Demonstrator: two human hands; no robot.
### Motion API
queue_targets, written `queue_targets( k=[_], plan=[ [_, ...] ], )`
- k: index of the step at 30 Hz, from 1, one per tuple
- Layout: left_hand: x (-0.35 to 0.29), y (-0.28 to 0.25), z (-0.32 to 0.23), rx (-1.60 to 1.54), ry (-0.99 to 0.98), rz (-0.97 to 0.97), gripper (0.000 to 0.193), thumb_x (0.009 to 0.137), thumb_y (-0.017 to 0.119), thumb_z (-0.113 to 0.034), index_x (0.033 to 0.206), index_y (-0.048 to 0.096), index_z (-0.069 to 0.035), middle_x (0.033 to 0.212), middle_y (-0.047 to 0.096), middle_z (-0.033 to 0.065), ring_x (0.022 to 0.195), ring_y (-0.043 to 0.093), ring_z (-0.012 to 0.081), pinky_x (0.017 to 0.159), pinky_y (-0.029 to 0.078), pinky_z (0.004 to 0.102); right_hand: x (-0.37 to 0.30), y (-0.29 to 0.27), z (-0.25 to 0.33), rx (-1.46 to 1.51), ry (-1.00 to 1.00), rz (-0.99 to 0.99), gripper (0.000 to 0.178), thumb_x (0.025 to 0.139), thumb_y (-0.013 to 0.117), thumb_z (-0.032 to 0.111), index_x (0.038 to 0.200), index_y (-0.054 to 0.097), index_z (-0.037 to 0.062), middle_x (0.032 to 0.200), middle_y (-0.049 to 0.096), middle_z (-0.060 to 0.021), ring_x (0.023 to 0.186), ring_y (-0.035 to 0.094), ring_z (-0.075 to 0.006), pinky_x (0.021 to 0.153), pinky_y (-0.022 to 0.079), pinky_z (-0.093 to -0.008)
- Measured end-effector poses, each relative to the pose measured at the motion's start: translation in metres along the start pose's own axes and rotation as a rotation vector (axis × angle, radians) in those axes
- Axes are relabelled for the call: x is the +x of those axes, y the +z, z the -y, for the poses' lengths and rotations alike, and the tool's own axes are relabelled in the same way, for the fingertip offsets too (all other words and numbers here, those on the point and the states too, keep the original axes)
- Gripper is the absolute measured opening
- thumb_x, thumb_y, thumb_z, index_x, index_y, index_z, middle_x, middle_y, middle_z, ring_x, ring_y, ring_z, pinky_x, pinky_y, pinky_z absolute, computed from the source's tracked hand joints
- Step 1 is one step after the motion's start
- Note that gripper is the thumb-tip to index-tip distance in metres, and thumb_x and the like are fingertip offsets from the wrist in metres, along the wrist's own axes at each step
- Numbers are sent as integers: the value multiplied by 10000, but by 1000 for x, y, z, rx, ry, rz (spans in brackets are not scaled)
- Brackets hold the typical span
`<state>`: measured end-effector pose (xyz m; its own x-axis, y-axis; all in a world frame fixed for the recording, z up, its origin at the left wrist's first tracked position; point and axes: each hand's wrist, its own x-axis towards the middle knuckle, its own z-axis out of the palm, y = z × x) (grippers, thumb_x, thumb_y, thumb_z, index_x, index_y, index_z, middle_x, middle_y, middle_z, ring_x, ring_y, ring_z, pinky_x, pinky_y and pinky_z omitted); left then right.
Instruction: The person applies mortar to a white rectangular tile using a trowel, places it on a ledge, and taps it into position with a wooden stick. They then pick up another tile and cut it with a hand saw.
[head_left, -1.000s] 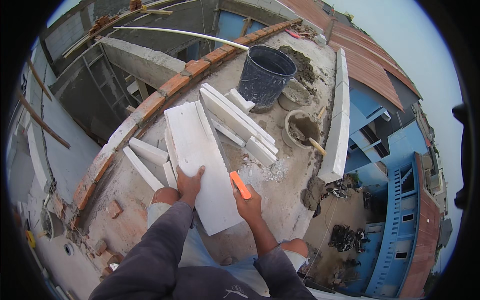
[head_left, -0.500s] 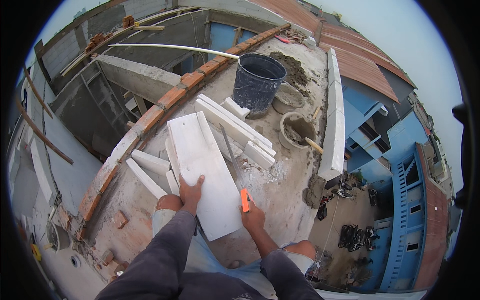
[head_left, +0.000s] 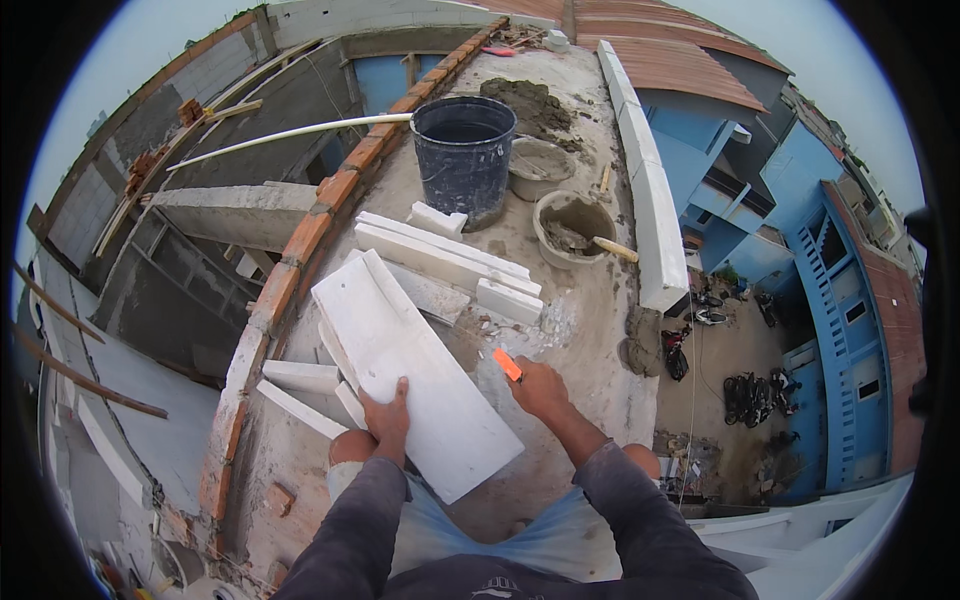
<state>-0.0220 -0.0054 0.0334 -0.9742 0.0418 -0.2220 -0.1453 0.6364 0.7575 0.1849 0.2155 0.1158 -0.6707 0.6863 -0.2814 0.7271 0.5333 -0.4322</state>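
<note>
A long white lightweight concrete block (head_left: 415, 370) lies slantwise in front of my knees, propped on other pieces at its left. My left hand (head_left: 385, 415) grips its left edge, thumb on the top face and fingers partly hidden. My right hand (head_left: 543, 388) is closed round the orange handle of a hand saw (head_left: 508, 365), to the right of the block and apart from it. The saw's blade can hardly be made out now. Thin white offcuts (head_left: 300, 376) lean beside the block's left side. More white slabs (head_left: 440, 250) stand just beyond it, near white crumbs.
A dark bucket (head_left: 462, 165) with a pale pole at its rim stands ahead. Beside it are two mortar tubs (head_left: 575, 232) and a wet mortar heap (head_left: 530, 105). A brick edging (head_left: 290, 250) borders a drop at left; a white block wall (head_left: 645, 190) borders the yard at right.
My right hand has moved the saw right, away from the block, and its blade has turned out of clear sight. My left hand stays on the block. The view has swung slightly.
</note>
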Motion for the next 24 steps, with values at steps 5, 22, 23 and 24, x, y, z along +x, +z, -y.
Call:
queue_targets(
  k=[5,22,23,24],
  plan=[
    [0,1,-2,-13,-17,-2,1091,794,907,-493,1608,344,-33,1495,570,264,1370,565,423,1159,451,467,71,15,57,157,90,-120,380,968,713,361,1229,668,89,1133,741,-233,1084,705,-459,909,563,-562],
    [2,-8,-10,-85,-67,38,1158,759,926,-516,1611,319,-20,1464,589,267,1364,574,412,1138,467,472,-4,27,128,649,-231,-243,332,987,736,287,1126,602,17,863,715,-179,798,720,-294,745,548,-440],
    [2,-9,-9,-47,-96,47,1164,759,926,-519,1612,313,-16,1463,589,268,1365,574,411,1139,466,470,2,27,137,615,-246,-228,342,985,737,285,1147,597,18,891,720,-194,819,725,-324,757,550,-454],
    [1,-10,-9,-60,-80,47,1171,759,925,-521,1614,307,-12,1463,589,270,1366,574,410,1139,466,468,9,28,145,591,-273,-242,353,983,737,283,1168,593,19,920,725,-210,840,730,-354,769,552,-468]
  ],
)
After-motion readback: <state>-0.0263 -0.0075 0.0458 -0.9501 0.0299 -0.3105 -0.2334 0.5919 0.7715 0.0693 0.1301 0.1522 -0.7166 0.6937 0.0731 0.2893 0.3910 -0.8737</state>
